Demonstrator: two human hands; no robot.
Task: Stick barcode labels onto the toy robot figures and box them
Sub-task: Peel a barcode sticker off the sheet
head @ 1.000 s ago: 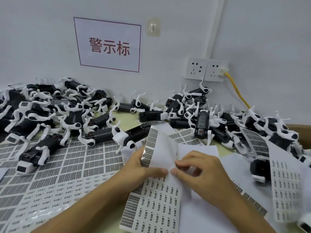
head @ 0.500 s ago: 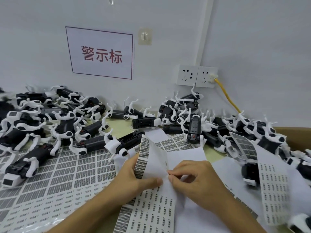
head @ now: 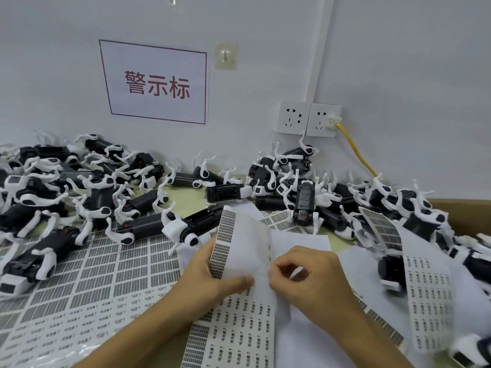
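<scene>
A curled sheet of barcode labels (head: 240, 244) stands up in front of me. My left hand (head: 210, 272) grips its left edge, thumb pressed across the paper. My right hand (head: 305, 277) pinches the sheet's right side with curled fingertips. Black-and-white toy robot figures lie in heaps along the wall, one pile at left (head: 61, 187) and another at right (head: 297, 187). One figure (head: 191, 224) lies just beyond the sheet, close to my left hand.
Large label sheets (head: 87, 285) cover the table at left. Another label sheet (head: 427, 296) drapes over figures at right. A cardboard box edge (head: 467, 211) shows at far right. A yellow cable (head: 356, 150) runs from the wall sockets (head: 308, 119).
The view shifted slightly. My hands stay on the label sheet; my right fingers have curled tighter and pinch nearer the sheet's lower right fold.
</scene>
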